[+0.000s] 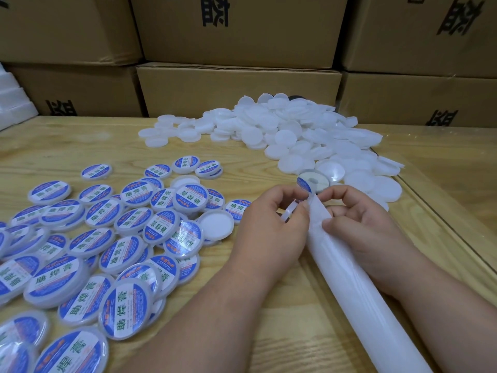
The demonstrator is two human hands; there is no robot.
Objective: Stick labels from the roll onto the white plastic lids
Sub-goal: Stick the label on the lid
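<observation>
Head view. Both hands meet near the middle of a wooden bench (295, 319). The left hand (266, 222) has its fingers curled around a white plastic lid (289, 212), held on edge, with the thumb and forefinger pinching near its upper rim. The right hand (360, 222) pinches a long white backing strip (357, 286), which runs from the fingertips down toward the lower right corner. Just beyond the hands stands the label roll (309, 181), with one blue-and-white label (304, 184) peeling off its front edge; the roll touches the near edge of a heap of unlabelled lids (295, 130) that spreads across the far right of the bench. To the left lies a loose spread of labelled lids (107, 238), most with the blue label facing up, a few overturned and showing plain white. Brown cardboard boxes (236, 84) with black printed characters are stacked behind the bench.
</observation>
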